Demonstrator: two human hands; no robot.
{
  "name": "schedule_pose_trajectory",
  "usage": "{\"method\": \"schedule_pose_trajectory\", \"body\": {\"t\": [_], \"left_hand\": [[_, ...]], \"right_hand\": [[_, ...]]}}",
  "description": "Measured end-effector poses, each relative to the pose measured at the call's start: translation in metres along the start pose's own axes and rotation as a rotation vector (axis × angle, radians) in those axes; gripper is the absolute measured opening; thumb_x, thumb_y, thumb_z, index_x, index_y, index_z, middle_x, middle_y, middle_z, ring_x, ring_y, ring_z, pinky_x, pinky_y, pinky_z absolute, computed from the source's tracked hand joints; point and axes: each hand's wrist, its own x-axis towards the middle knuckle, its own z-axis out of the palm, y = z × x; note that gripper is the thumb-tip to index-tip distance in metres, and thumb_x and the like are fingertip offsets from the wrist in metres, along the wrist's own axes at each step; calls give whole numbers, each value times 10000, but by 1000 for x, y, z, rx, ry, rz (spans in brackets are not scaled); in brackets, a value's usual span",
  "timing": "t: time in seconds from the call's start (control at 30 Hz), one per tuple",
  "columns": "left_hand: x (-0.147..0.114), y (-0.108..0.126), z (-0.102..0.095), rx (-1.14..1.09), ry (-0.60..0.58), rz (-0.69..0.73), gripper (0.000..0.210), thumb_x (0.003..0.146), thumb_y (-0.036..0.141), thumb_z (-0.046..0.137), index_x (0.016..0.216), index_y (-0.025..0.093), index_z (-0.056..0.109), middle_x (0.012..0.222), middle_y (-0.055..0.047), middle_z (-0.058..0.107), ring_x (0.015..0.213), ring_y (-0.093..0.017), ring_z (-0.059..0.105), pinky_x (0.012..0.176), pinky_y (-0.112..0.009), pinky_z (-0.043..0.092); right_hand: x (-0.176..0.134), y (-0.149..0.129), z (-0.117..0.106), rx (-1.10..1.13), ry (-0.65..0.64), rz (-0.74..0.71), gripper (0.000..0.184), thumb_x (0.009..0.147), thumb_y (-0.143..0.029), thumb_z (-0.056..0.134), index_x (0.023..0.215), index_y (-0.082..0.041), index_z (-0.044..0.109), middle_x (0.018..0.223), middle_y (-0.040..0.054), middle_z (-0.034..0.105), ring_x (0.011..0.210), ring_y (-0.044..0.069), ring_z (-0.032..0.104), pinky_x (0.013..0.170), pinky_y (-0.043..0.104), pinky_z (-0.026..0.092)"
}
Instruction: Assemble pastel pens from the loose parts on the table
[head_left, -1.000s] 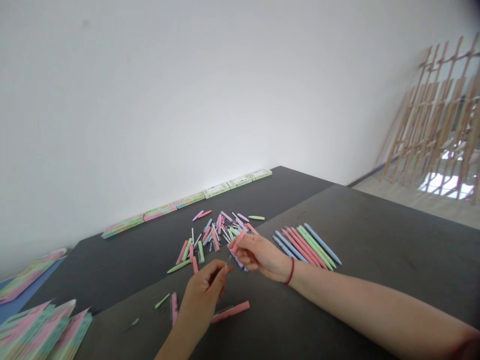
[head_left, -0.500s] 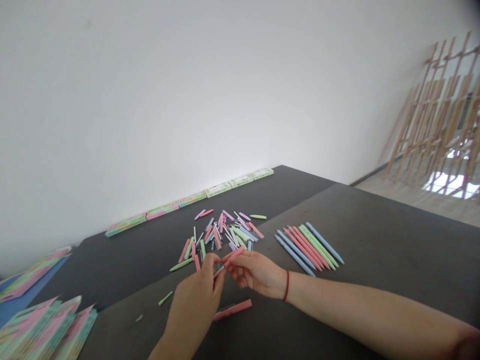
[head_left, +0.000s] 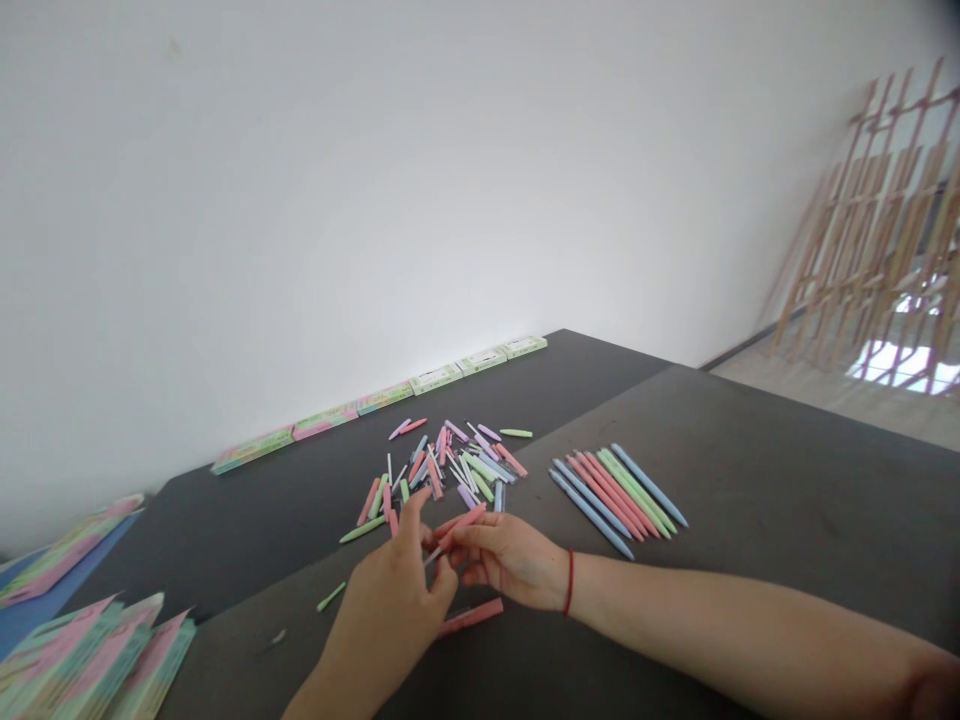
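Both hands, left hand (head_left: 394,600) and right hand (head_left: 504,558), pinch one slim pink plastic pen barrel (head_left: 457,527); scattered pastel pen parts (head_left: 450,465) lie just beyond, another pink barrel (head_left: 471,617) beneath.

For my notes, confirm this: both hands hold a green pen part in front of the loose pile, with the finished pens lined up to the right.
One thing is wrong: the pen part between the left hand and right hand is pink, not green, as the head view shows. The pile and finished pens are as stated.
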Motion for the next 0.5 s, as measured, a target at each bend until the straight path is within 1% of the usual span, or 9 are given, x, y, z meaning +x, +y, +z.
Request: {"method": "schedule_pose_trajectory", "body": {"t": [0.07,0.1,0.17,0.2,0.23,0.3,0.37,0.5], "left_hand": [[1,-5,-8,-94,-21,4,471,776,269,455,1237,217,367,943,-50,673,778,-209,637,665,-272,395],[2,-7,-12,-108,-40,-10,401,772,300,470,1164,217,440,868,-32,675,730,-203,627,641,-268,388],[3,-11,-18,-85,-81,-39,255,773,368,480,971,223,552,698,3,646,631,-193,597,579,-258,354],[3,-13,-21,-61,-110,-44,209,782,388,467,859,227,576,626,15,619,592,-188,579,556,-254,331],[3,-14,-22,-36,-138,-39,222,802,395,436,755,228,575,580,18,598,569,-184,566,545,-253,312],[4,-14,-22,-13,-198,-24,335,843,378,362,596,223,528,540,12,581,540,-175,549,542,-254,292],[6,-13,-19,-28,-230,-21,384,863,353,324,543,219,491,521,11,574,521,-165,537,542,-254,283],[8,-12,-12,-85,-174,-5,344,869,366,336,612,223,514,540,20,570,538,-165,542,538,-247,285]], "right_hand": [[1,0,-1,45,24,38,205,708,-242,696,840,-87,669,737,33,638,649,87,600,575,193,430],[2,0,-2,70,39,50,199,709,-235,694,842,-89,665,722,29,637,653,91,606,577,194,432],[4,0,-5,115,71,53,193,715,-224,688,856,-95,659,702,20,633,654,93,611,585,195,436],[4,-1,-6,132,84,47,191,722,-224,683,861,-96,657,698,16,632,650,90,611,588,195,438],[5,-1,-7,142,93,40,190,729,-226,678,867,-98,657,704,15,632,647,87,609,593,196,441],[5,-1,-7,141,100,23,191,737,-232,674,874,-99,660,719,13,634,632,79,598,597,198,445],[4,1,-6,118,89,15,193,730,-226,682,875,-98,665,726,9,633,606,67,579,585,196,444],[3,4,-2,82,47,9,192,703,-213,703,852,-95,674,708,4,622,571,55,540,552,190,439]]}}
